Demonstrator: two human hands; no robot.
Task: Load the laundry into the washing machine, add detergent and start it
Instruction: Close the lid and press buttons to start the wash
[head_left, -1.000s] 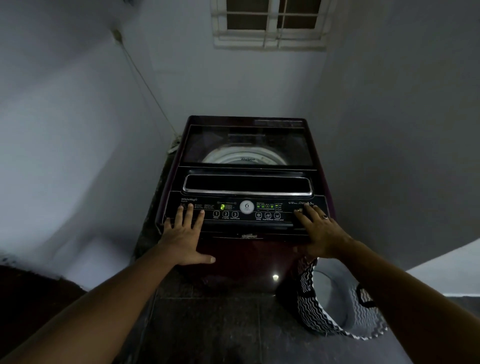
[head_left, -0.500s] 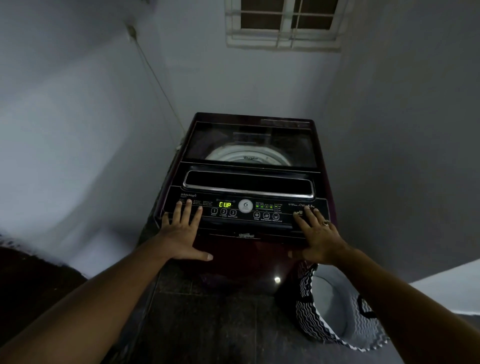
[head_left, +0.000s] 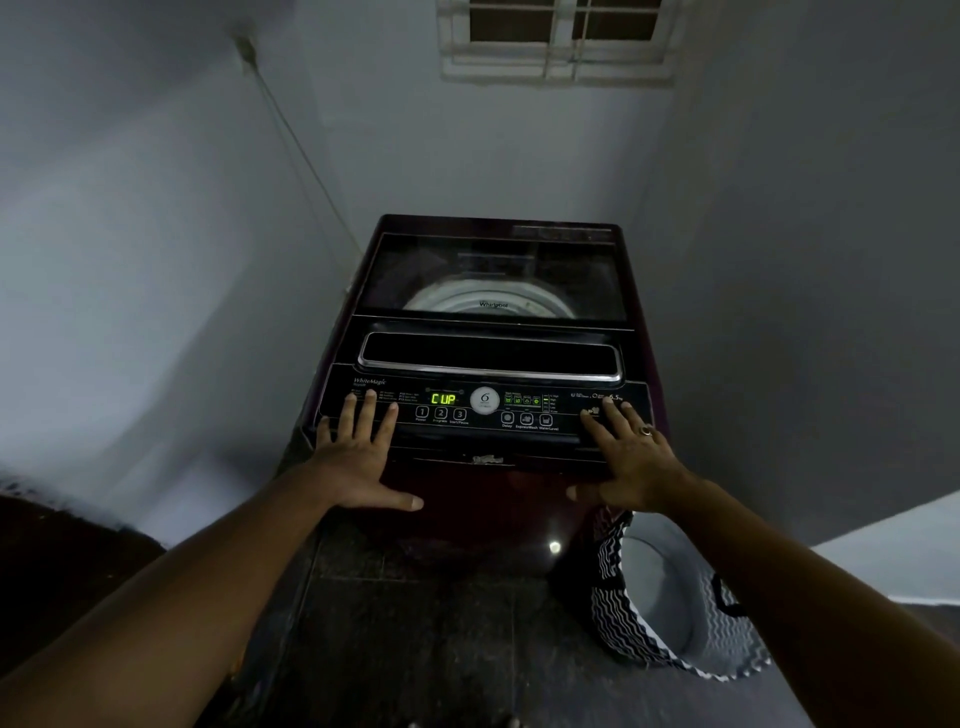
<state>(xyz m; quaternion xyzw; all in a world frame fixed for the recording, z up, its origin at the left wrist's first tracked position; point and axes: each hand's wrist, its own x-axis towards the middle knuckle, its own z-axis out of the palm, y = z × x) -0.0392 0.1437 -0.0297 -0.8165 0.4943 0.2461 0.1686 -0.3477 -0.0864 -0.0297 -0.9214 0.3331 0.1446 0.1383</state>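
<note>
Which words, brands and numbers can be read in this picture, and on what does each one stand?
"Whirlpool": on the glass lid of the washing machine.
"WhiteMagic": control panel, left.
"CUP": green display.
"6": round badge.
"1 Power", "2 Program", "3 Start/Pause": left buttons.
"Delay", "ExpressWash", "WaterLevel": right buttons.
"6.5 kg": panel, right end.
Remaining small print on the panel: too small to read.

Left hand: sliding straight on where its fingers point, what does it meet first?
Probably the chrome-rimmed lid handle just behind the control panel that the left hand lies flat on; depth is hard to judge.
</note>
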